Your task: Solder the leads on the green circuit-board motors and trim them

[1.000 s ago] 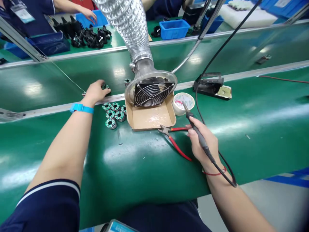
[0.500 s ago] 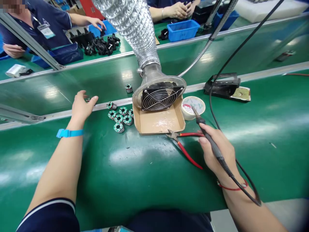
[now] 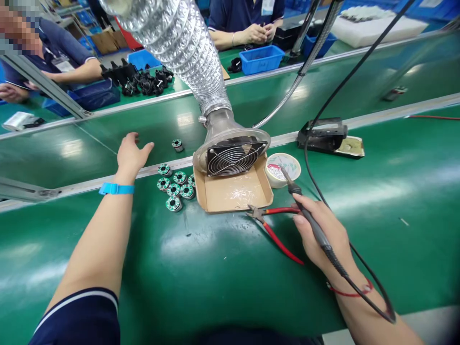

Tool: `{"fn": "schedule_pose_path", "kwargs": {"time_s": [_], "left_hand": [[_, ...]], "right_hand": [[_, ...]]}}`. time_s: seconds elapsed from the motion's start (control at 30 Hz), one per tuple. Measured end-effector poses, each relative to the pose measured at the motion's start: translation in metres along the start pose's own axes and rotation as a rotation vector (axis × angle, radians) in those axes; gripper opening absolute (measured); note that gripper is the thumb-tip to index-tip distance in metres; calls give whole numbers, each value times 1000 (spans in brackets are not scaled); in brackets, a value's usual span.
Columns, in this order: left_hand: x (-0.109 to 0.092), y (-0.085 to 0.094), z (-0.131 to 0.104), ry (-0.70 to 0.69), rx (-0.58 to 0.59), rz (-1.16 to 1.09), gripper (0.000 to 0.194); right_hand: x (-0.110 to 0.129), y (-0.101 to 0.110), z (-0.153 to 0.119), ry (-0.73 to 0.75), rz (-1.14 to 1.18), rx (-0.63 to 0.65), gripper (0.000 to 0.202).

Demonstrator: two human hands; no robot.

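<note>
My left hand (image 3: pixel 132 154), with a blue wristband, reaches over the metal rail at the back of the table. Its thumb and fingers are apart and I see nothing between them. To its right a single wound motor stator (image 3: pixel 177 145) with a green top stands behind the rail. Several more such stators (image 3: pixel 173 189) are grouped in front of the rail. A soldering iron (image 3: pixel 312 222) is gripped in my right hand (image 3: pixel 325 230). Its tip points into a round cream tape roll (image 3: pixel 283 181) with silvery bits inside. Red-handled cutting pliers (image 3: pixel 275 235) lie open beside that hand.
A cardboard tray (image 3: pixel 233 196) sits under a fume extractor fan (image 3: pixel 235 159) on a silver duct (image 3: pixel 194 52). An iron stand (image 3: pixel 323 139) with a sponge is at the right. The iron's black cable loops past my right wrist. Two co-workers sit across the bench.
My left hand has moved right and a little forward, closer to the lone stator. My right hand keeps the soldering iron at the tape roll. The view has tilted up slightly.
</note>
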State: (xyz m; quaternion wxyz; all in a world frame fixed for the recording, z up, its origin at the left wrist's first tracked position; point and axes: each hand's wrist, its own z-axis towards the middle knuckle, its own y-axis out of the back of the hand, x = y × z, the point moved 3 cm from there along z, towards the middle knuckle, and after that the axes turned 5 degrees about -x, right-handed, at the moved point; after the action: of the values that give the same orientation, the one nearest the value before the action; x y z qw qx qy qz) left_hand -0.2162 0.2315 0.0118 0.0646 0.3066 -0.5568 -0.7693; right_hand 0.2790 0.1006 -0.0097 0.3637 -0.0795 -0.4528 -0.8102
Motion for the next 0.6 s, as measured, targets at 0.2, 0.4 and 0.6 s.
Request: {"fn": "schedule_pose_path", "kwargs": {"time_s": [0.2,0.4,0.6], "left_hand": [[-45,-37,15,-209,287,-49,66],[-12,-7,-3,-120,164,-31,52],[49,44,-103,-177,148,41,51]], "right_hand": [[1,2,3,32,-3,-11,35],[2,6,6,41,1,-40,33],[4,7,7,-14,30,-40,38]]}}
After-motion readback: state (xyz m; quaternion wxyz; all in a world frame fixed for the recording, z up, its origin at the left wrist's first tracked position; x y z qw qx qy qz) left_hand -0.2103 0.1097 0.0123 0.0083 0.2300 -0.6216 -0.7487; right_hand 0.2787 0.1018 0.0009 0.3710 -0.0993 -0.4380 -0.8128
